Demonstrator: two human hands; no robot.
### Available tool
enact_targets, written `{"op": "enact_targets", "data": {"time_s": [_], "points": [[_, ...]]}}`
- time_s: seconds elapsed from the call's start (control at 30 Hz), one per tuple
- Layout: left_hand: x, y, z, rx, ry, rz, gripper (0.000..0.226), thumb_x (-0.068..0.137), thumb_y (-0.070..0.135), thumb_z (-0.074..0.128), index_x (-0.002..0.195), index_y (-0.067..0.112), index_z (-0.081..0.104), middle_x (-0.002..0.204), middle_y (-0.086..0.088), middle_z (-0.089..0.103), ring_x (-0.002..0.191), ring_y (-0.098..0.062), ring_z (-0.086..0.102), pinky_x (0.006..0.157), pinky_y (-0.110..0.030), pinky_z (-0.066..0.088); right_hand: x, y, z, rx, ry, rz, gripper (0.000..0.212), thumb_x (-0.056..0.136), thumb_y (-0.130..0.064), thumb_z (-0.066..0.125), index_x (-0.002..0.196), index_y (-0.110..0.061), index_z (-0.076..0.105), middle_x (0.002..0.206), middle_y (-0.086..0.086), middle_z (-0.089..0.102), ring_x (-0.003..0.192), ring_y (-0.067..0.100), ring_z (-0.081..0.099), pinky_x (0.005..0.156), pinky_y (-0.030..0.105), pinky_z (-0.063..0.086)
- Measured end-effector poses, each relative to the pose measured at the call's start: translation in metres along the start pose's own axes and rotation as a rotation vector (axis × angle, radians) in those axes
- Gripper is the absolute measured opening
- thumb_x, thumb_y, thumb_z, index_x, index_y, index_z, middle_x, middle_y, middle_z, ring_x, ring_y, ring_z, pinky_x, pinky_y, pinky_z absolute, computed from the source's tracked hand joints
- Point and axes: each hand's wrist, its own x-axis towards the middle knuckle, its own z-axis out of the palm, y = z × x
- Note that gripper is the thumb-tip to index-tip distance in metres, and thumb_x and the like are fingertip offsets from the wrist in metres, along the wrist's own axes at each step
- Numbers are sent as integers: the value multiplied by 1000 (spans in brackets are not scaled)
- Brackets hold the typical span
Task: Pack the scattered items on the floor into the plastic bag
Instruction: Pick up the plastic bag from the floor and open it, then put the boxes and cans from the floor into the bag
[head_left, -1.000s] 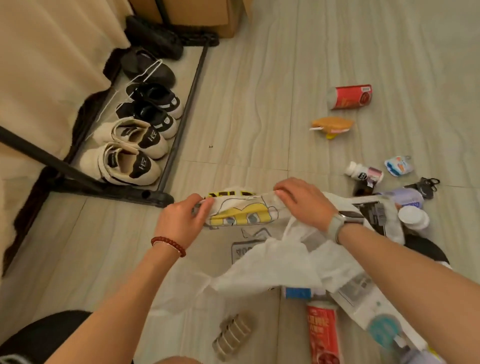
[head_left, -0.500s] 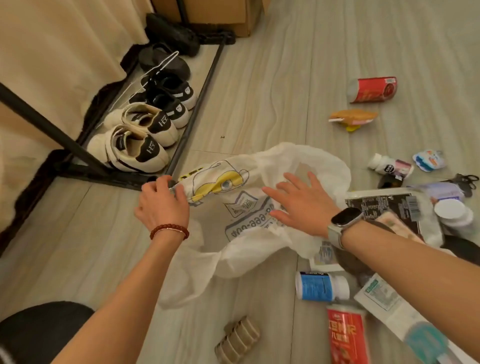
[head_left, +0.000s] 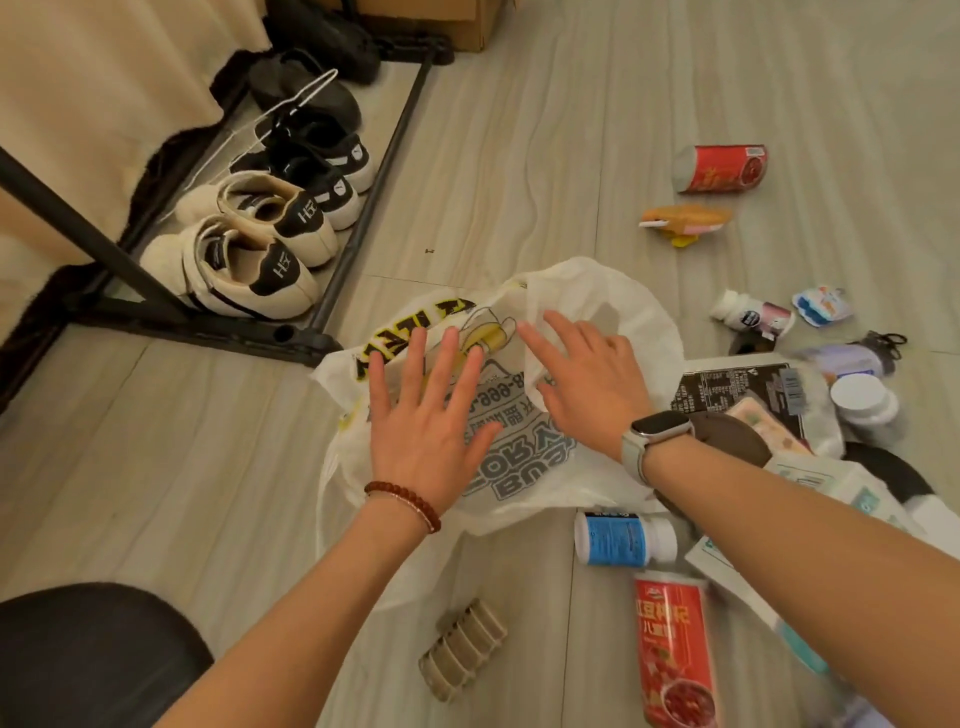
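Observation:
A white plastic bag (head_left: 524, 467) with yellow and grey print lies spread flat on the floor in the middle. My left hand (head_left: 426, 415) rests on its left part with the fingers straight and spread. My right hand (head_left: 587, 379) lies flat on its right part, fingers straight. Scattered around it are a blue-labelled white bottle (head_left: 623, 538), a red can (head_left: 675, 644) near me, a second red can (head_left: 719, 169) farther off, an orange packet (head_left: 683, 218), a small white bottle (head_left: 748, 314) and a tan ridged holder (head_left: 462, 649).
A black shoe rack (head_left: 311, 332) with several shoes (head_left: 234, 265) stands to the left under a beige curtain. A cardboard box (head_left: 441, 21) sits at the far end. More packets, a black-printed pack (head_left: 737, 384) and a white-lidded jar (head_left: 862, 400) crowd the right side.
My left hand let go of the bag's edge and now lies flat on it. The right hand moved forward onto the bag, which has been spread out flatter.

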Motion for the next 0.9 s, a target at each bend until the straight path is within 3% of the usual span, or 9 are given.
{"op": "enact_targets", "data": {"time_s": [0.13, 0.23, 0.4, 0.5, 0.6, 0.67, 0.73, 0.83, 0.9], "points": [[14, -26, 35, 20, -400, -215, 87, 74, 80, 18, 144, 34, -5, 155, -4, -13, 140, -35, -14, 108, -61, -10, 1, 9, 13, -14, -133, -4, 62, 94, -29, 38, 146, -23, 5, 157, 2, 6, 144, 20, 3, 115, 47, 1], [19, -38, 39, -62, -488, -273, 88, 74, 80, 20, 145, 33, -1, 155, -5, -15, 140, -33, -17, 109, -62, -9, 3, 9, 5, 187, -69, -66, 51, 97, -25, 32, 145, -18, 17, 155, 4, 18, 144, 19, 8, 117, 37, -1], [5, -19, -10, -414, 37, -182, 61, 83, 57, 31, 132, 23, 45, 151, -8, 27, 143, -27, 6, 110, -53, -9, -7, 8, -25, 365, 262, -250, 42, 89, -25, 38, 123, -7, 54, 124, 15, 58, 120, 31, 49, 101, 41, 41], [-24, 1, -30, -558, 170, -39, 46, 85, 43, 44, 119, 16, 58, 137, -12, 48, 135, -28, 31, 110, -52, 18, -25, 12, -42, 322, 323, -316, 34, 86, -21, 45, 113, -7, 58, 109, 15, 61, 101, 29, 55, 81, 40, 48], [-62, 20, -34, -649, 236, 66, 30, 83, 29, 54, 107, 12, 59, 109, -13, 62, 104, -24, 53, 86, -36, 43, -50, 18, -54, 264, 266, -357, 23, 84, -21, 45, 97, -7, 57, 92, 13, 61, 83, 26, 55, 69, 36, 45], [-89, 32, -26, -677, 148, 142, 23, 82, 28, 55, 100, 14, 58, 93, -7, 64, 86, -20, 56, 70, -32, 46, -74, 21, -50, 225, 110, -376, 26, 85, -27, 41, 93, -9, 58, 85, 8, 61, 75, 25, 57, 64, 34, 45], [-110, 40, -15, -606, -64, 160, 27, 81, 37, 51, 97, 17, 61, 88, -2, 65, 80, -20, 61, 64, -31, 49, -101, 20, -30, 117, -100, -387, 33, 86, -35, 41, 105, -12, 57, 94, 6, 62, 85, 25, 61, 69, 33, 47], [-132, 48, -2, -407, -463, -3, 58, 82, 53, 47, 129, 19, 43, 118, -1, 54, 109, -23, 53, 88, -35, 43, -126, 15, 10, -12, -411, -178, 56, 89, -43, 46, 136, -17, 32, 132, 5, 45, 122, 24, 43, 98, 39, 37], [-143, 47, 9, -317, -608, -109, 75, 79, 56, 52, 139, 20, 23, 132, -3, 40, 120, -24, 40, 97, -35, 35, -131, 13, 27, -7, -507, -38, 68, 87, -44, 49, 141, -16, 20, 140, 7, 36, 128, 25, 36, 104, 42, 32]]}}
